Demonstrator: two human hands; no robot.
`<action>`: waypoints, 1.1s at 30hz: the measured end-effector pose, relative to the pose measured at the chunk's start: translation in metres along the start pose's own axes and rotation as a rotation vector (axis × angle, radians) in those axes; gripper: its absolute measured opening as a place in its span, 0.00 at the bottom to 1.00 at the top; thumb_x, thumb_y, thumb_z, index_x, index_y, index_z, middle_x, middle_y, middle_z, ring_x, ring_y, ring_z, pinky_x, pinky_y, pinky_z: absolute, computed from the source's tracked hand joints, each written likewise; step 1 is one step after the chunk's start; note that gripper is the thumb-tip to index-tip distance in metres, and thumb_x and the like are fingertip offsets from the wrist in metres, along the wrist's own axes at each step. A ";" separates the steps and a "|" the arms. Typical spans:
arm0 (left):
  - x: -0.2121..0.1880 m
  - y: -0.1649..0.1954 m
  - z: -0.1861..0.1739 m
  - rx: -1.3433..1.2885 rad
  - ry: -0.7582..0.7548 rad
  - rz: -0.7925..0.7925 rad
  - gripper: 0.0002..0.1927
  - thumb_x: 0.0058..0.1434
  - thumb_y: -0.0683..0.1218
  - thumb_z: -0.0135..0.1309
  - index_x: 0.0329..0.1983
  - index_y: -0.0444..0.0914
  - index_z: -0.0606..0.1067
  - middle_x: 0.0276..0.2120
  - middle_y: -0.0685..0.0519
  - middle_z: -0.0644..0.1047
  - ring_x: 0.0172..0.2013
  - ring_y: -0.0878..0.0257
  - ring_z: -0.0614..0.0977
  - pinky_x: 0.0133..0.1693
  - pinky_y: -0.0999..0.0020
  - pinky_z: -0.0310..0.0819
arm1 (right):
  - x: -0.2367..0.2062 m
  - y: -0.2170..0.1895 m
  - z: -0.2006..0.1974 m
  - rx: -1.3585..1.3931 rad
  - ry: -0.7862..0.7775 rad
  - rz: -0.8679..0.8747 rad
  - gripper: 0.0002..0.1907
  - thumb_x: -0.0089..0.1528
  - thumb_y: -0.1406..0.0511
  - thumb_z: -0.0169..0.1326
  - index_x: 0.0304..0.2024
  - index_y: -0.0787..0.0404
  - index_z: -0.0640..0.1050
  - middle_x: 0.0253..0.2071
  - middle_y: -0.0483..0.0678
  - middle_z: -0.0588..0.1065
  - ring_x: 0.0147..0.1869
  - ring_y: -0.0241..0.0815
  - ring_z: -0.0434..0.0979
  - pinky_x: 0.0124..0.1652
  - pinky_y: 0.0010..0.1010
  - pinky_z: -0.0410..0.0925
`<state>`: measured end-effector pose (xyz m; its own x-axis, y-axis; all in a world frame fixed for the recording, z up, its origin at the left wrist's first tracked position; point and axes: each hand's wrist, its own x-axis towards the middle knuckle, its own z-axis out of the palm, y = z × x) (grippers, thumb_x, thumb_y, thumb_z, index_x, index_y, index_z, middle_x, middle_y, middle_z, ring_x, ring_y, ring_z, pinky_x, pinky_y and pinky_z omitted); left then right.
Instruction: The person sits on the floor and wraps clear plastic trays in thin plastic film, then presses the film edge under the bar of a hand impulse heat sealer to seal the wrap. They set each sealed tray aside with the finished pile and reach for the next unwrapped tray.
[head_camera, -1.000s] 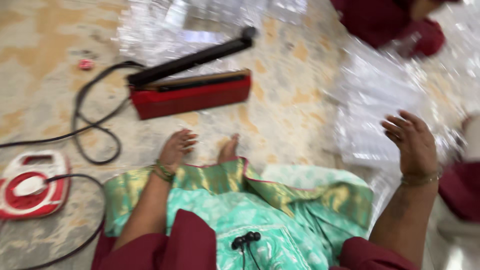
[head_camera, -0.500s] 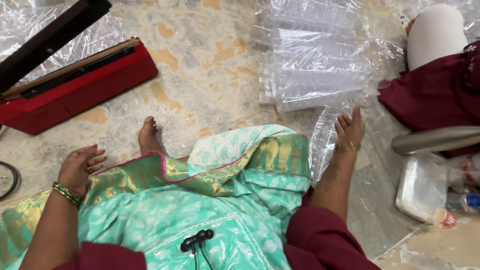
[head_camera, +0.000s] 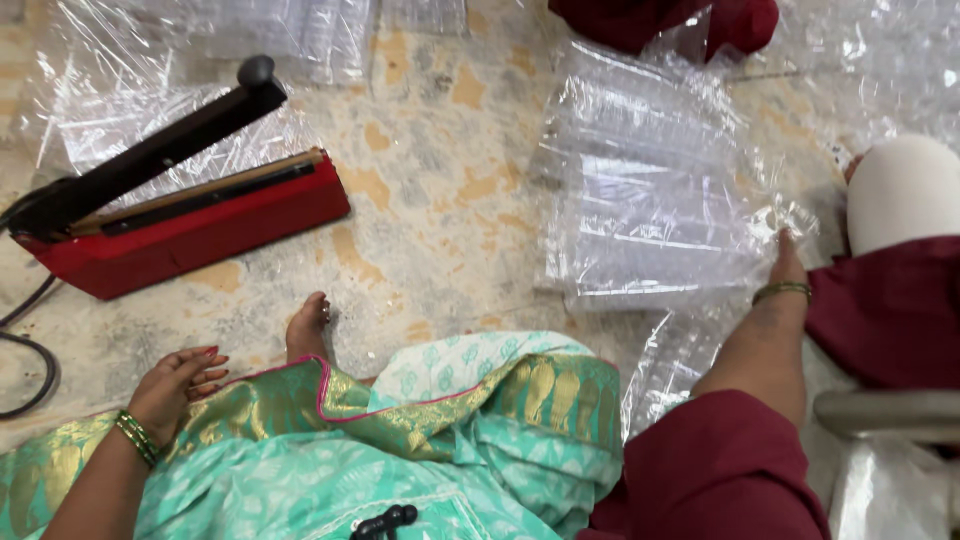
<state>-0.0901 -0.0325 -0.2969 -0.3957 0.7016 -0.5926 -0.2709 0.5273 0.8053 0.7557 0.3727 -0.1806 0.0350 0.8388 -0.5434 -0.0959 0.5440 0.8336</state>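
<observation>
Head view: stack of clear plastic bags lies far right on the speckled floor, right hand pinching its near-right corner. Slick, crinkly film (could slide or spill w/ a tug). Left hand rests loosely spread on green-gold fabric; red heat sealer far left.

Open floor lies right of the sealer, between it and the bag stack; a hand could pass there. The sealer's raised black arm blocks reach over its left part. Cable crosses the floor left of the sealer. Loose plastic covers the floor behind the sealer. Right of the stack, another person's maroon clothing closes the way.
</observation>
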 end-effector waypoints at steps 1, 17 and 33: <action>0.000 0.002 0.002 0.001 0.011 -0.020 0.21 0.68 0.51 0.50 0.61 0.36 0.71 0.53 0.47 0.79 0.48 0.60 0.80 0.47 0.65 0.72 | 0.003 0.001 0.001 0.795 0.080 0.304 0.32 0.70 0.47 0.52 0.66 0.63 0.70 0.66 0.52 0.69 0.72 0.58 0.63 0.72 0.55 0.53; 0.010 0.000 0.006 -0.068 -0.029 0.073 0.21 0.66 0.50 0.53 0.59 0.36 0.70 0.52 0.47 0.79 0.50 0.59 0.80 0.48 0.65 0.71 | -0.018 0.136 -0.110 2.463 1.981 0.666 0.16 0.69 0.77 0.57 0.38 0.60 0.63 0.34 0.43 0.66 0.35 0.33 0.67 0.35 0.27 0.64; -0.055 0.008 -0.022 -0.169 -0.218 0.601 0.20 0.65 0.43 0.55 0.59 0.35 0.69 0.52 0.48 0.79 0.52 0.62 0.81 0.53 0.69 0.74 | -0.148 0.087 -0.438 2.423 1.648 -0.336 0.15 0.69 0.71 0.56 0.32 0.57 0.63 0.30 0.36 0.60 0.36 0.28 0.57 0.36 0.22 0.58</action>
<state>-0.0895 -0.0777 -0.2576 -0.3387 0.9408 -0.0144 -0.1993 -0.0568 0.9783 0.3067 0.2858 -0.0711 -0.3636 0.7746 0.5175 0.0980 0.5843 -0.8056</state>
